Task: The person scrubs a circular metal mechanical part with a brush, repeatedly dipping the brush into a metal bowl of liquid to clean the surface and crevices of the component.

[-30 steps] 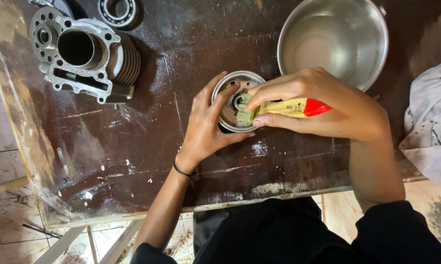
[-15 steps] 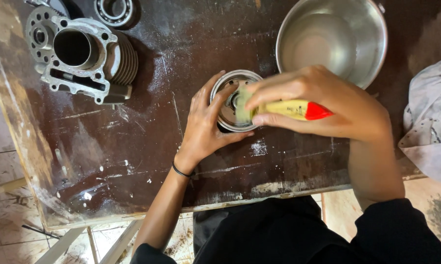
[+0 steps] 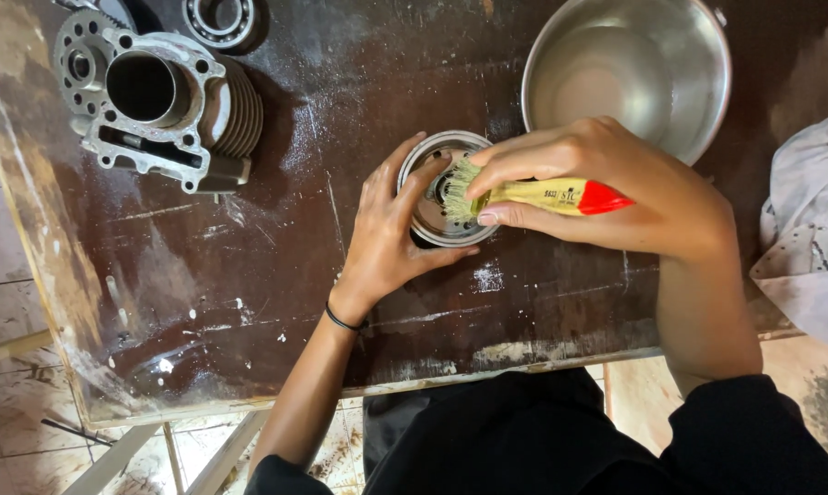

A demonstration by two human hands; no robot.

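- One round metal part [image 3: 432,215], one brush [image 3: 533,195], one steel bowl [image 3: 629,73], one finned cylinder [image 3: 162,105] and one bearing [image 3: 220,20] are lying on the counter [image 3: 249,275].
- The left hand [image 3: 386,238] is cupping the part mid-counter, fingers half open around its rim.
- The right hand [image 3: 616,188] is gripping the brush tightly, bristles touching the part.
- One grey cloth [image 3: 813,229] is lying at the right edge.

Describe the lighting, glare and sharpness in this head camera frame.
Head view: soft, even light; pale sheen on the wet dark table and inside the steel bowl; both hands, the brush and the finned cylinder sharp; floor at the frame edges dimmer.
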